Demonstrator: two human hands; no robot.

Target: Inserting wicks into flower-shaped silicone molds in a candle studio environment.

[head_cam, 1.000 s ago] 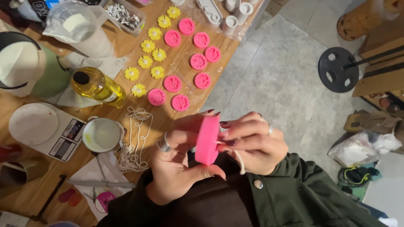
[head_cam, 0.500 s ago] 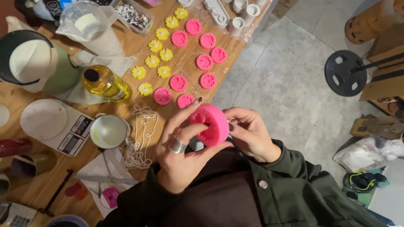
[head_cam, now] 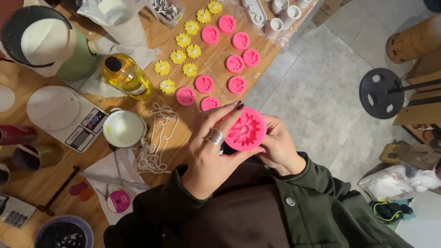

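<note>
At frame centre we cradle a round pink silicone mould point(head_cam: 245, 129), its flower-shaped cavity facing up and empty. Our left hand point(head_cam: 209, 149) grasps its rim; our right hand point(head_cam: 278, 148) cups it from behind. Upper middle, on the wooden table point(head_cam: 41, 193), lie finished yellow wax flowers point(head_cam: 183, 50) beside more pink moulds point(head_cam: 227, 59); white wick cord point(head_cam: 158, 138) lies loose.

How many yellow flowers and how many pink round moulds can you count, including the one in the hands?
yellow flowers: 9
pink moulds on the table: 9
pink mould held in left hand and right hand: 1
Total: 19
</note>
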